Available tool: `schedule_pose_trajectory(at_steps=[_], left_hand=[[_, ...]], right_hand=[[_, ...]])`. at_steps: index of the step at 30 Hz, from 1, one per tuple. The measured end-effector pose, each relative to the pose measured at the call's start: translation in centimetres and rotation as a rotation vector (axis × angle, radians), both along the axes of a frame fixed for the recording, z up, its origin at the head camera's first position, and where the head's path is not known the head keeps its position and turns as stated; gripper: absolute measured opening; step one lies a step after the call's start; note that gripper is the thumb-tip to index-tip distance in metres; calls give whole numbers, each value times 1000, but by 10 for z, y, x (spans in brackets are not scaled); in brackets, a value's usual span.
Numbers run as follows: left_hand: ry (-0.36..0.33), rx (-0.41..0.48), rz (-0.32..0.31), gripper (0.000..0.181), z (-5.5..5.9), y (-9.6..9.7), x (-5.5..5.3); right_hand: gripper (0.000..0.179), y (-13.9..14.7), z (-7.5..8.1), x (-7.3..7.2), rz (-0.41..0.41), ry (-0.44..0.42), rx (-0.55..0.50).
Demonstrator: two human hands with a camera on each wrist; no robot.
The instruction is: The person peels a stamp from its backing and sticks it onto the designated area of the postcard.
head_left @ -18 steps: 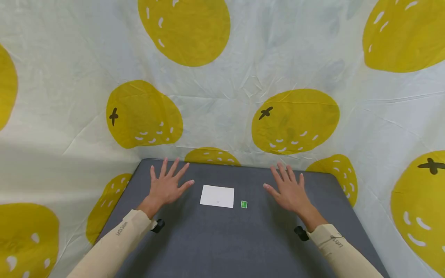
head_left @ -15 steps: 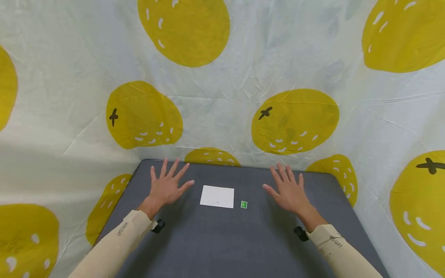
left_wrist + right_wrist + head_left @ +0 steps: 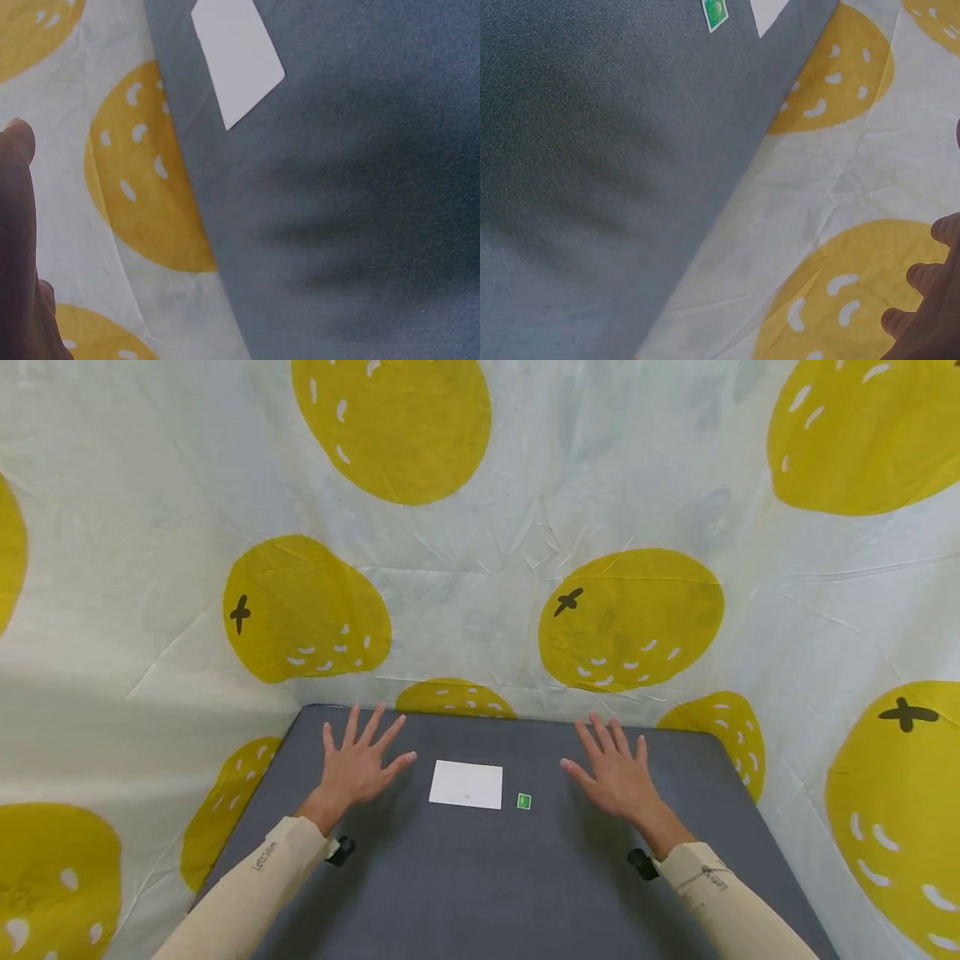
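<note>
A white paper rectangle (image 3: pixel 467 785), like a card or envelope with a tiny faint mark near its front edge, lies flat on the dark grey table. Just right of it is a small green stamp (image 3: pixel 524 802) with a white border. My left hand (image 3: pixel 357 772) is held above the table to the left of the paper, fingers spread, holding nothing. On the other side, my right hand (image 3: pixel 617 777) hovers right of the stamp with its fingers spread. In the right wrist view the stamp (image 3: pixel 715 13) and a corner of the paper (image 3: pixel 767 13) show at the top.
The grey table (image 3: pixel 480 893) ends at a back edge against a white cloth (image 3: pixel 465 610) printed with yellow fruit. The cloth also hangs along both sides. Dark wrist cameras sit under both cuffs, and the hands cast shadows on the table.
The head view has shifted slightly, so the scene sits a little further left. My right hand appears slightly further left; the paper and stamp stay in place on the table.
</note>
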State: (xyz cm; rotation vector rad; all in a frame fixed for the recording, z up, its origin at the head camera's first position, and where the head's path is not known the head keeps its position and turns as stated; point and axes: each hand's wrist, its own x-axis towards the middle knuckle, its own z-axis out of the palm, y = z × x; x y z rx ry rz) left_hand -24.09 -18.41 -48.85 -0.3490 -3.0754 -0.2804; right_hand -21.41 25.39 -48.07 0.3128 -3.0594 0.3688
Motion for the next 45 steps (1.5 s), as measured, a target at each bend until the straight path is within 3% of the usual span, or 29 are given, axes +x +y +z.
schedule_pose_trajectory(at_steps=[11, 45], left_hand=[[12, -2, 5, 78, -14, 0, -1], [34, 29, 14, 77, -36, 13, -4]], right_hand=[[82, -4, -9, 1, 6, 20, -6], [79, -6, -32, 2, 15, 50, -25]])
